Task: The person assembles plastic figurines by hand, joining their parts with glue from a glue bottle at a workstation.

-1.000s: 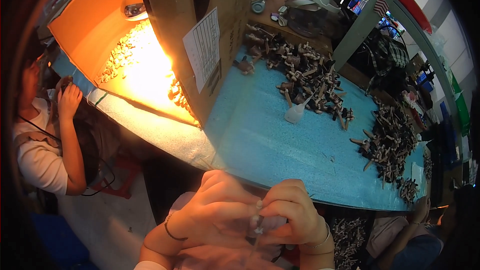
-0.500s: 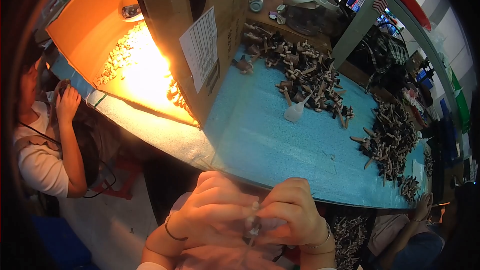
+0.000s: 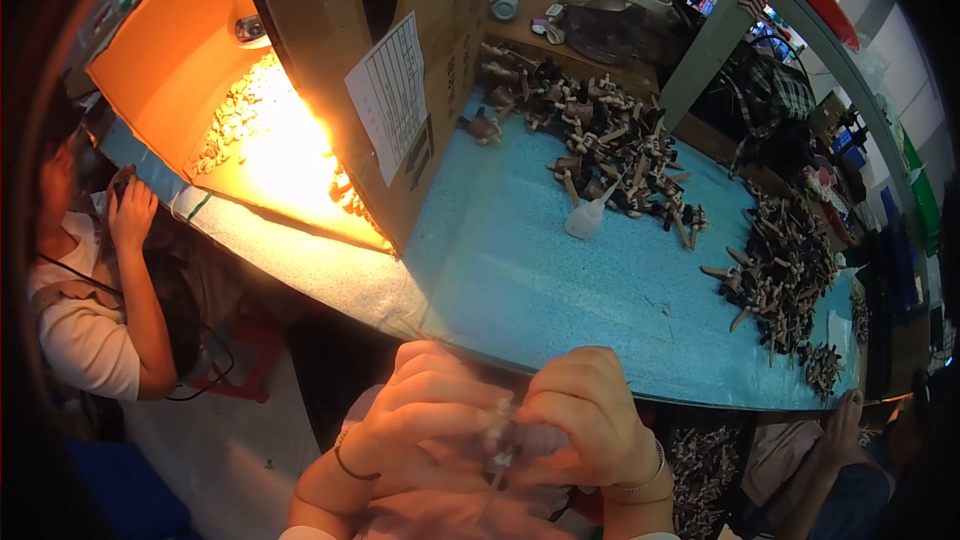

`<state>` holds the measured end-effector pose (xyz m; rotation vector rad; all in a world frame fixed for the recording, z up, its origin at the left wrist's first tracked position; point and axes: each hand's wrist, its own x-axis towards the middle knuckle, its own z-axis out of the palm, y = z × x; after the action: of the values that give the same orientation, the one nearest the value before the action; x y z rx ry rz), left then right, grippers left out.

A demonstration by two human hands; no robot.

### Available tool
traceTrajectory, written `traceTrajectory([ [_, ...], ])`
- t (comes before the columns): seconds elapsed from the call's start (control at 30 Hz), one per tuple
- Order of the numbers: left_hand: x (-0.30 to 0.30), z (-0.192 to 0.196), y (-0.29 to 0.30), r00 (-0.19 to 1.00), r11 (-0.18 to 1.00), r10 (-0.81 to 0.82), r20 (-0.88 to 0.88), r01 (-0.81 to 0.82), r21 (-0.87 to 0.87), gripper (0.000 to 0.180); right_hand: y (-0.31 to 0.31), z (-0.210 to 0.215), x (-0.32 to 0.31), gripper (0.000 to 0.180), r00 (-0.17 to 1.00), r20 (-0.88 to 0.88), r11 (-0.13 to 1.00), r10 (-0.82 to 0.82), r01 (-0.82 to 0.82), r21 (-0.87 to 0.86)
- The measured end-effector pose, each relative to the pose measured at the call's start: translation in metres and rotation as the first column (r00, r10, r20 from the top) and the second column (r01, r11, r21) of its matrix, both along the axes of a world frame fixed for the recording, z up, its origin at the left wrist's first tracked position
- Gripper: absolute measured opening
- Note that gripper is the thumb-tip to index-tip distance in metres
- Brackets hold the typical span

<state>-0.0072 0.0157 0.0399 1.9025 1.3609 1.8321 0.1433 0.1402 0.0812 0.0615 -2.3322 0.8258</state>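
My left hand (image 3: 425,415) and my right hand (image 3: 590,415) are close together in front of my body, near the table's front edge. Between their pinched fingertips is a small beige-and-dark figure-like piece (image 3: 501,448), held upright. A thin pale stick (image 3: 490,493) runs down from its lower end. Fingers cover much of the piece, and its fine detail is blurred. Both hands are closed on it.
On the blue tabletop (image 3: 500,290) lie a pile of similar pieces (image 3: 610,130), another pile (image 3: 780,270) and a white squeeze bottle (image 3: 588,218). A cardboard box (image 3: 380,70) shields brightly lit parts. Co-workers sit left (image 3: 95,310) and right (image 3: 815,470).
My hands keep their pinch on the small piece, with only slight finger shifts. The view has moved a little. At the lower right, the co-worker's hand has changed position.
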Motion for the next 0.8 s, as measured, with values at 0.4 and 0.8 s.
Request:
traceTrajectory([
  [0.4,-0.006,0.009,0.001,0.996,0.995,0.016,-0.082,-0.023,-0.093,0.060,-0.004,-0.018,-0.002,0.059,0.999,0.000,0.993,-0.042,0.041,-0.108],
  [0.8,0.008,-0.014,0.011,0.983,0.980,0.182,-0.016,-0.183,-0.083,0.072,-0.007,-0.055,-0.002,0.058,0.997,0.003,0.740,0.078,-0.056,-0.670],
])
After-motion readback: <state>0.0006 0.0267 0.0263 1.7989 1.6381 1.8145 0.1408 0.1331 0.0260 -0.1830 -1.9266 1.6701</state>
